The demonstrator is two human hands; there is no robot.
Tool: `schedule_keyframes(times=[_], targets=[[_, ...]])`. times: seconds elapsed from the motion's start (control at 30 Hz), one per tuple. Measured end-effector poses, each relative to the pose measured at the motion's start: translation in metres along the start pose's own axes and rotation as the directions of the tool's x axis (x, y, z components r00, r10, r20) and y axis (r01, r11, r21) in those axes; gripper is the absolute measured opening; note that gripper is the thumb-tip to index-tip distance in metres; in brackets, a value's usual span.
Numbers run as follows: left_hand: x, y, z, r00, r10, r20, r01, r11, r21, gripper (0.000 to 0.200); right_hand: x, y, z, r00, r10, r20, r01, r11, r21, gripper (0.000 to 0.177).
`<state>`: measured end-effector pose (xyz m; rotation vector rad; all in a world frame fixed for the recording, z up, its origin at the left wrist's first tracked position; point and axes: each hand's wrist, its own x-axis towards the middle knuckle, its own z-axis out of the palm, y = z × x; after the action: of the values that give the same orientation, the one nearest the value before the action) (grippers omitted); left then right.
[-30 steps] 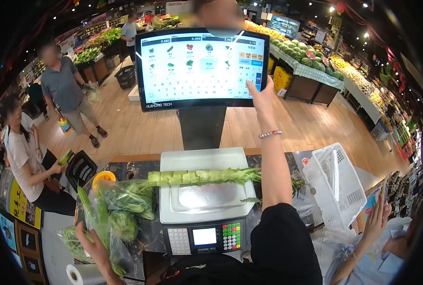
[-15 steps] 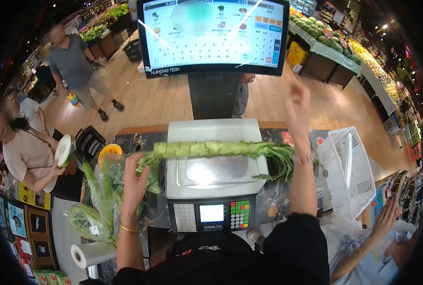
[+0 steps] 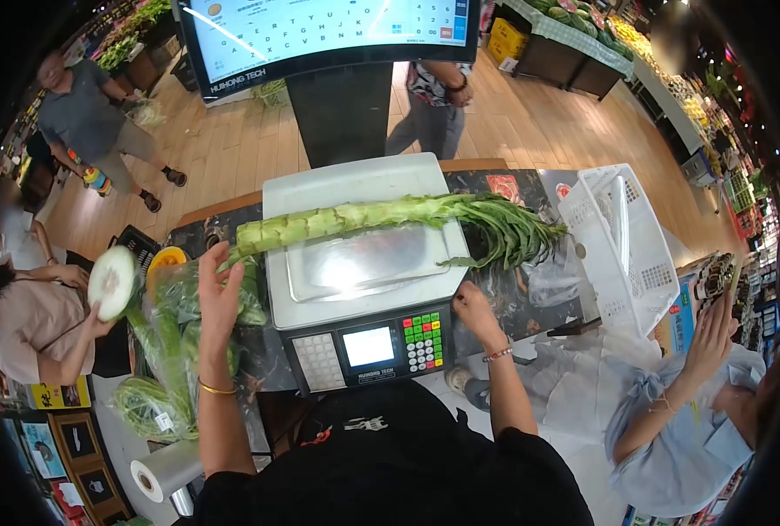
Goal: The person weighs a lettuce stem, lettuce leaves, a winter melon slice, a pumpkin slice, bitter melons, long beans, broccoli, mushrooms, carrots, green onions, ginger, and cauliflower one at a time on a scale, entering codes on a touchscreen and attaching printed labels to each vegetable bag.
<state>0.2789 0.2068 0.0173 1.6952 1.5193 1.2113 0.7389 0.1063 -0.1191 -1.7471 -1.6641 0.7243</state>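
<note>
A long celtuce stalk (image 3: pixel 337 221) with drooping leaves lies across the white weighing plate (image 3: pixel 307 302) of a scale. My left hand (image 3: pixel 221 298) is open beside the cut end of the stalk, fingers apart, over bagged green vegetables (image 3: pixel 173 351). At the scale's right side, just past the coloured keypad (image 3: pixel 422 340), my right hand (image 3: pixel 476 311) has its fingers curled in. Whatever it may pinch is hidden against the housing.
A screen (image 3: pixel 329 44) on a post (image 3: pixel 337 118) rises behind the scale. White baskets (image 3: pixel 622 254) stand right, a plastic bag roll (image 3: pixel 166 471) lower left. A person at left holds a cut melon (image 3: pixel 114 280); another person's hand (image 3: pixel 712 337) is at right.
My right hand has dropped from below the screen to the scale's right side, its fingers curled. My left hand stays near the stalk's cut end. The view has tilted and shifted.
</note>
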Motion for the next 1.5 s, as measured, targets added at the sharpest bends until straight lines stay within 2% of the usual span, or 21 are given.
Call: schedule_keyframes(times=[0.1, 0.17, 0.23, 0.3, 0.37, 0.43, 0.5, 0.6, 0.63, 0.73, 0.77, 0.87, 0.97, 1.07, 1.1, 1.17, 1.2, 1.27, 1.4, 1.47, 1.5], targets=[[-0.005, -0.01, -0.007, 0.999, -0.043, -0.004, 0.043, 0.999, 0.008, 0.04, -0.02, -0.029, -0.038, 0.99, -0.004, 0.139, 0.021, 0.993, -0.117, 0.02], [-0.008, -0.016, -0.01, 0.997, -0.07, -0.012, 0.07, 0.997, -0.029, 0.04, -0.025, -0.053, -0.074, 0.961, 0.114, 0.254, 0.006, 0.903, -0.429, 0.011], [-0.012, -0.024, -0.013, 0.998, -0.052, -0.028, 0.05, 0.997, -0.053, 0.041, -0.003, -0.113, -0.097, 0.971, -0.013, 0.239, 0.141, 0.837, -0.528, 0.011], [-0.011, -0.022, -0.011, 0.997, -0.08, -0.021, 0.079, 0.996, -0.041, 0.044, 0.034, -0.188, -0.092, 0.928, -0.293, 0.23, 0.367, 0.826, -0.427, 0.014], [-0.013, -0.019, -0.007, 0.997, -0.052, -0.049, 0.048, 0.996, -0.068, 0.042, 0.08, -0.243, -0.056, 0.733, -0.615, 0.29, 0.679, 0.641, -0.357, 0.019], [-0.019, -0.014, -0.01, 0.996, -0.067, -0.056, 0.063, 0.996, -0.065, 0.042, 0.124, -0.293, -0.014, 0.596, -0.682, 0.424, 0.799, 0.556, -0.229, 0.02], [-0.026, -0.01, -0.018, 0.995, -0.077, -0.068, 0.074, 0.996, -0.047, 0.042, 0.16, -0.321, 0.028, 0.438, -0.693, 0.572, 0.895, 0.398, -0.203, 0.023], [-0.045, -0.012, -0.032, 0.986, -0.134, -0.097, 0.127, 0.989, -0.073, 0.042, 0.2, -0.336, 0.076, 0.318, -0.595, 0.739, 0.946, 0.247, -0.208, 0.024], [-0.05, -0.013, -0.034, 0.985, -0.132, -0.108, 0.123, 0.988, -0.09, 0.043, 0.209, -0.337, 0.085, 0.233, -0.643, 0.729, 0.972, 0.159, -0.17, 0.025], [-0.063, -0.027, -0.033, 0.976, -0.187, -0.111, 0.174, 0.978, -0.118, 0.042, 0.217, -0.335, 0.097, 0.218, -0.636, 0.74, 0.976, 0.138, -0.17, 0.026], [-0.063, -0.036, -0.027, 0.976, -0.186, -0.117, 0.169, 0.976, -0.139, 0.042, 0.223, -0.329, 0.099, 0.162, -0.671, 0.724, 0.987, 0.094, -0.134, 0.035], [-0.042, -0.021, -0.015, 0.982, -0.152, -0.11, 0.144, 0.987, -0.077, 0.045, 0.21, -0.34, 0.087, 0.292, -0.649, 0.703, 0.955, 0.237, -0.178, 0.045], [-0.001, -0.005, 0.008, 0.983, 0.03, -0.181, -0.029, 1.0, 0.009, 0.052, 0.203, -0.338, 0.088, 0.388, -0.664, 0.639, 0.908, 0.394, -0.143, 0.047], [0.028, -0.004, 0.024, 0.98, 0.132, -0.147, -0.129, 0.991, 0.034, 0.054, 0.211, -0.307, 0.099, 0.553, -0.694, 0.461, 0.79, 0.613, -0.026, 0.041], [0.034, -0.004, 0.027, 0.98, 0.158, -0.124, -0.155, 0.987, 0.03, 0.054, 0.213, -0.302, 0.102, 0.61, -0.639, 0.469, 0.729, 0.684, -0.018, 0.041], [0.039, -0.006, 0.031, 0.992, 0.099, -0.072, -0.1, 0.995, -0.009, 0.052, 0.216, -0.294, 0.109, 0.709, -0.513, 0.485, 0.586, 0.81, 0.0, 0.039], [0.041, -0.007, 0.034, 0.997, 0.068, -0.046, -0.07, 0.997, -0.027, 0.051, 0.218, -0.292, 0.112, 0.732, -0.496, 0.467, 0.569, 0.822, -0.017, 0.037], [0.042, -0.01, 0.038, 0.993, 0.12, -0.016, -0.12, 0.993, -0.007, 0.044, 0.22, -0.287, 0.117, 0.777, -0.46, 0.43, 0.528, 0.848, -0.046, 0.032], [0.04, -0.018, 0.036, 0.971, 0.234, 0.052, -0.239, 0.959, 0.153, 0.032, 0.197, -0.275, 0.095, 0.648, -0.697, 0.307, 0.723, 0.69, 0.043, 0.02], [0.039, -0.021, 0.04, 0.968, 0.252, 0.0, -0.25, 0.961, 0.116, 0.026, 0.18, -0.276, 0.088, 0.585, -0.781, 0.22, 0.795, 0.605, 0.034, 0.015], [0.038, -0.02, 0.039, 0.972, 0.235, 0.001, -0.234, 0.967, 0.105, 0.027, 0.176, -0.277, 0.09, 0.599, -0.769, 0.222, 0.79, 0.612, -0.012, 0.016]])
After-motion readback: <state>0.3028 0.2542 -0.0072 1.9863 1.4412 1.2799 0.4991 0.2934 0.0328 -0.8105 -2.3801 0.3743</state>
